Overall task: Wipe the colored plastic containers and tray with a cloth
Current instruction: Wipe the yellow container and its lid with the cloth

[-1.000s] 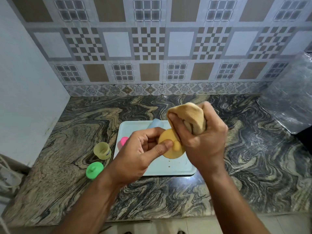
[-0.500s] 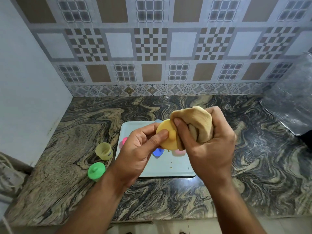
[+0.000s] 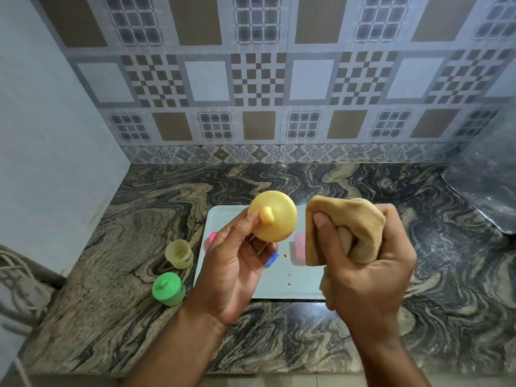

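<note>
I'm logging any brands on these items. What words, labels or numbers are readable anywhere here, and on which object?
None can be read.
Round yellow plastic lid held by the left hand: plain, no lettering.
Pale yellow open plastic container: a small dark mark on its side, too blurred to read.
Green lidded plastic container: no visible text.
Tan cloth gripped in the right hand: no print visible.
Light blue rectangular tray: blank.

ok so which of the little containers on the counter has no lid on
The pale yellow cup, left of the tray: its mouth is open. The green one nearer the counter's front edge wears its knobbed lid.
</note>
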